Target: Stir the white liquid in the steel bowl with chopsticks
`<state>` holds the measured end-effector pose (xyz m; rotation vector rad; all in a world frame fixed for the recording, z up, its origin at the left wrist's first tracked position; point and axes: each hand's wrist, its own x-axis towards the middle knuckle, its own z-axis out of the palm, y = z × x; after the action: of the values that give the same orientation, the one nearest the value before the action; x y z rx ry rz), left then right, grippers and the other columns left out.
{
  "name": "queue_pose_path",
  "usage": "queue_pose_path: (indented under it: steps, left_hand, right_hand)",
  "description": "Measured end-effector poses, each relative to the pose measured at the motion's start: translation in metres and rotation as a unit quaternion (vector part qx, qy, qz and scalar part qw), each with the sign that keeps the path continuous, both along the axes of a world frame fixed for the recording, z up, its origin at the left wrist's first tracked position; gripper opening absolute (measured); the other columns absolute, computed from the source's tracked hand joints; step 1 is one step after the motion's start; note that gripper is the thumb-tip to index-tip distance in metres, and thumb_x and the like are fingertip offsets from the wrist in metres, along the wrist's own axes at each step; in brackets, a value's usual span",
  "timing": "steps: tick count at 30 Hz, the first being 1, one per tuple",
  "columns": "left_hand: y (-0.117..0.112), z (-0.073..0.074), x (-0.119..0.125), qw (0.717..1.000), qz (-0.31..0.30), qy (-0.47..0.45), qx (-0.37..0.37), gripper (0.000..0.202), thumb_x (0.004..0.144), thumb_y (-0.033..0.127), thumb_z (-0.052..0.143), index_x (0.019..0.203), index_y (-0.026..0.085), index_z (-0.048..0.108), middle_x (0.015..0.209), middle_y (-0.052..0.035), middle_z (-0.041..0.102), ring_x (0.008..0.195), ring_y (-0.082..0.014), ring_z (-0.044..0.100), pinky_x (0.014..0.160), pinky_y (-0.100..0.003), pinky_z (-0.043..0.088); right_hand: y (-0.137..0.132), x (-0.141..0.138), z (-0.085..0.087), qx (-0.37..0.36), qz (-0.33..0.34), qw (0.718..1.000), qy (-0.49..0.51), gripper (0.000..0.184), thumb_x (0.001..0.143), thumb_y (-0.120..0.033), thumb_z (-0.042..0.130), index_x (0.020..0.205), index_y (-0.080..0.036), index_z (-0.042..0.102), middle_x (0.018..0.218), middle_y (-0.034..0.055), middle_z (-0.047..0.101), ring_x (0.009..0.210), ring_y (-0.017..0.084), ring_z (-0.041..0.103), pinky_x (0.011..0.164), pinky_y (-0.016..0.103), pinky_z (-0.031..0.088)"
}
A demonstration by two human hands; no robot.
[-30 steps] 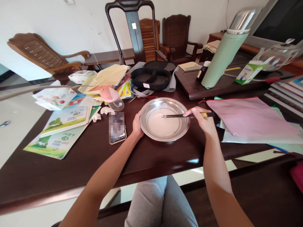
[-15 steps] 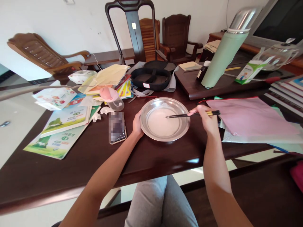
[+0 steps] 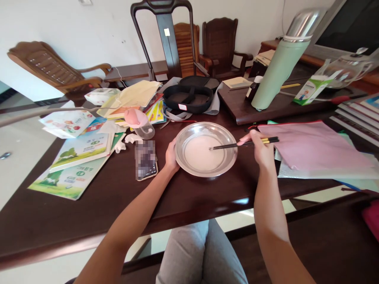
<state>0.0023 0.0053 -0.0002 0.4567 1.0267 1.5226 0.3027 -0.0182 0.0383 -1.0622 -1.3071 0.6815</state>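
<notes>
We look down past two bare forearms at one dark wooden table (image 3: 186,205). Near its front edge, between two hands, sits one round, shallow, shiny metal dish (image 3: 195,129), with one pool of whitish contents (image 3: 198,156) covering its floor.

One left hand (image 3: 171,155) is curled against the dish's left side and has hold of the rim; we see only part of its fingers. One right hand (image 3: 261,144), closed in a pinch, grips one pair of slim black chopsticks (image 3: 226,146) with gold bands near the back ends. They slant over the right rim, tips at the whitish contents; we cannot tell how deep they reach.

Just left of the left hand lies one phone (image 3: 150,169) with a partly blurred screen. Behind it we find one clear plastic cup with a pink lid (image 3: 145,128) and at least two crumpled white tissues (image 3: 120,147). Farther left are two green-and-white picture-covered books (image 3: 66,183), overlapping.

Near the right hand lies one flat pink zip pouch (image 3: 314,144). Beyond the dish we count one open black case (image 3: 188,103) and one tall pale-green flask with a silver cap (image 3: 276,73).
</notes>
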Motion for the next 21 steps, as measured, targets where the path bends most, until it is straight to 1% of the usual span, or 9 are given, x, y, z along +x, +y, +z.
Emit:
queue_pose_path:
  steps: [1,3,6,8,11,13,15,18,21]
  left_hand:
    - [0.000,0.000,0.000,1.000,-0.002,0.002,-0.001,0.025,0.080,0.045,0.088,0.080,0.023,0.076,0.087,-0.0041,0.086,0.111,-0.0339,0.084,0.101,-0.041,0.068]
    - [0.000,-0.001,0.000,1.000,-0.004,0.005,0.002,0.026,0.080,0.046,0.088,0.082,0.023,0.077,0.090,-0.0043,0.087,0.112,-0.0341,0.084,0.101,-0.041,0.067]
    - [0.000,-0.002,-0.001,1.000,-0.003,0.005,0.008,0.026,0.078,0.046,0.089,0.082,0.023,0.077,0.090,-0.0046,0.087,0.114,-0.0351,0.084,0.103,-0.042,0.067]
    - [0.000,-0.002,-0.002,1.000,-0.002,0.005,0.006,0.027,0.077,0.045,0.090,0.080,0.023,0.076,0.090,-0.0049,0.086,0.115,-0.0355,0.083,0.104,-0.043,0.067]
    - [-0.001,0.000,-0.002,1.000,-0.004,0.006,0.004,0.025,0.077,0.044,0.089,0.081,0.022,0.077,0.092,-0.0055,0.087,0.117,-0.0355,0.083,0.105,-0.043,0.067]
    - [-0.001,0.001,-0.001,1.000,-0.007,0.005,0.004,0.023,0.078,0.044,0.087,0.081,0.023,0.078,0.093,-0.0058,0.087,0.118,-0.0356,0.083,0.104,-0.043,0.067]
    - [-0.001,0.002,0.000,1.000,-0.008,0.002,0.005,0.023,0.079,0.044,0.087,0.080,0.023,0.077,0.093,-0.0059,0.087,0.118,-0.0359,0.083,0.104,-0.043,0.067]
    - [-0.001,0.001,0.000,1.000,-0.004,0.000,0.005,0.024,0.078,0.044,0.089,0.080,0.023,0.077,0.091,-0.0055,0.087,0.115,-0.0355,0.083,0.103,-0.043,0.067]
    - [-0.001,0.000,-0.002,1.000,0.001,0.001,-0.001,0.024,0.078,0.043,0.089,0.081,0.022,0.078,0.088,-0.0043,0.086,0.109,-0.0333,0.084,0.100,-0.041,0.067]
  right_hand:
    - [0.000,0.002,-0.001,-0.002,-0.003,1.000,0.015,0.066,0.098,-0.087,0.071,0.066,-0.030,0.082,0.060,0.0044,0.078,0.067,0.029,0.079,0.076,0.044,0.065]
    - [-0.002,0.003,-0.002,-0.018,0.037,0.999,0.019,0.067,0.098,-0.086,0.071,0.063,-0.030,0.080,0.058,0.0045,0.076,0.065,0.029,0.078,0.072,0.044,0.064]
    - [-0.006,-0.005,0.003,-0.048,0.133,0.989,-0.042,0.063,0.096,-0.084,0.076,0.070,-0.028,0.085,0.071,0.0061,0.084,0.075,0.029,0.083,0.079,0.043,0.066]
    - [-0.007,-0.010,0.007,-0.045,0.149,0.985,-0.070,0.062,0.096,-0.085,0.075,0.075,-0.028,0.087,0.079,0.0065,0.088,0.084,0.029,0.086,0.083,0.042,0.066]
    - [-0.004,-0.009,0.006,-0.021,0.087,0.995,-0.051,0.061,0.096,-0.085,0.076,0.075,-0.028,0.087,0.079,0.0058,0.088,0.083,0.029,0.085,0.084,0.042,0.066]
    - [-0.002,-0.004,0.003,-0.001,0.020,1.000,-0.006,0.062,0.097,-0.084,0.075,0.070,-0.029,0.084,0.068,0.0047,0.082,0.071,0.027,0.080,0.079,0.042,0.065]
    - [-0.001,0.001,-0.001,0.011,-0.006,0.999,0.033,0.065,0.098,-0.084,0.073,0.063,-0.029,0.080,0.057,0.0039,0.076,0.061,0.026,0.074,0.072,0.043,0.063]
    - [-0.004,-0.001,0.000,-0.017,0.068,0.997,0.012,0.067,0.097,-0.085,0.073,0.061,-0.029,0.079,0.057,0.0048,0.075,0.062,0.027,0.076,0.070,0.043,0.063]
    - [-0.007,-0.010,0.007,-0.048,0.141,0.987,-0.058,0.065,0.095,-0.087,0.075,0.070,-0.028,0.085,0.072,0.0063,0.085,0.078,0.029,0.084,0.078,0.042,0.066]
